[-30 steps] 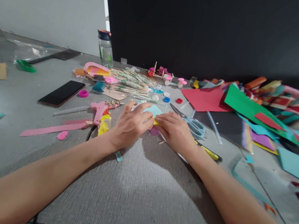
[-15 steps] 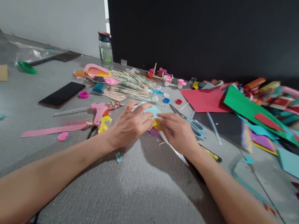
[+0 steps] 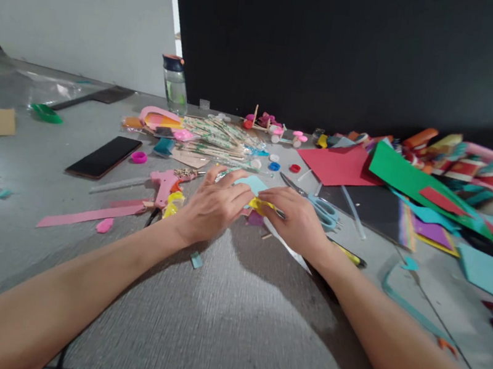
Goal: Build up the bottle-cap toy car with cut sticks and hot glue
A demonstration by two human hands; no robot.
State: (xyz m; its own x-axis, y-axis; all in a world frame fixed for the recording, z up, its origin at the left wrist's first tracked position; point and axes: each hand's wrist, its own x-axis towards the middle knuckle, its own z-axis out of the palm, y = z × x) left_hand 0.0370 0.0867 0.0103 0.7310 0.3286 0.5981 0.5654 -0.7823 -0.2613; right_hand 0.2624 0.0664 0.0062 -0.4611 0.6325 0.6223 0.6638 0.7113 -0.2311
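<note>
At the middle of the table, my left hand [image 3: 211,209] and my right hand [image 3: 296,218] meet with their fingers bent. Both sets of fingertips close on a small, soft-looking yellow piece [image 3: 258,206], partly hidden by the fingers. Just behind it lies a light blue paper piece [image 3: 252,183], half covered by my left fingers. Below the fingertips a purple scrap [image 3: 255,219] shows on the table. Blue-handled scissors [image 3: 324,212] rest beyond my right hand. To the left of my left hand is a pink glue gun [image 3: 164,187].
A phone [image 3: 103,157] and pink strips [image 3: 92,215] lie on the left. Wooden sticks [image 3: 214,136] and a water bottle [image 3: 175,87] are at the back. Red card [image 3: 340,165], green card [image 3: 419,184] and a yellow cutter [image 3: 348,253] occupy the right.
The fingers have shifted slightly around the yellow piece, and a bit more of it shows beside my right fingers. Everything else stays in place apart from a slight camera shift.
</note>
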